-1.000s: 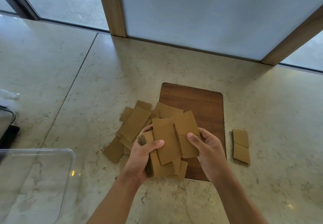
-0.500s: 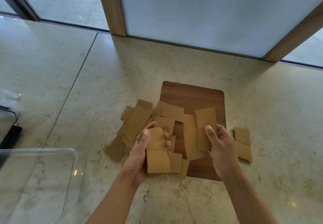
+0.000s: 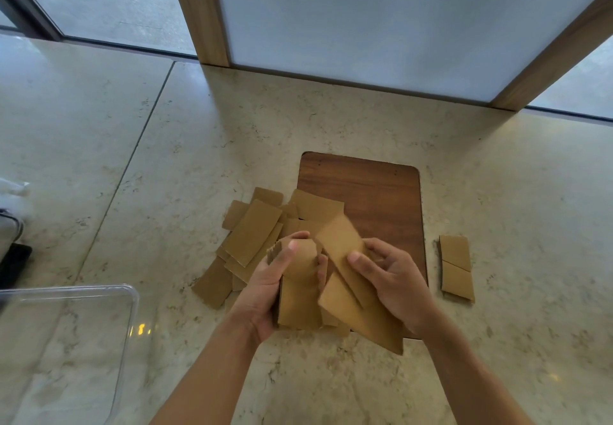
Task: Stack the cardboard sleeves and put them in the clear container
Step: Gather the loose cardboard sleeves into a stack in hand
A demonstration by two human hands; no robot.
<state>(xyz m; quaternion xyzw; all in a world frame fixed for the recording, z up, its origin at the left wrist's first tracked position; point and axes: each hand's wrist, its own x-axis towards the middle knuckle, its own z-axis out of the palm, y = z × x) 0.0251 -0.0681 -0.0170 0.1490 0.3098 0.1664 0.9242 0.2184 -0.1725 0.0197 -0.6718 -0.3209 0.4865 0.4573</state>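
over the near edge of the wooden board [image 3: 374, 192], the left hand [image 3: 265, 295] clasps a stack of cardboard sleeves [image 3: 298, 298], thumb on top. just beside it the right hand [image 3: 394, 278] pinches a tilted sleeve [image 3: 341, 242]. loose sleeves [image 3: 252, 232] lie left; the clear container [image 3: 132, 295] sits well apart, lower left.

A: Type of premises?
B: Looks like café or shop counter. Polished stone top [image 3: 331, 119], wood-framed glass panels [image 3: 381, 20] at rear, wood board [image 3: 374, 192], loose cup sleeves [image 3: 252, 232]. Can't confirm further.
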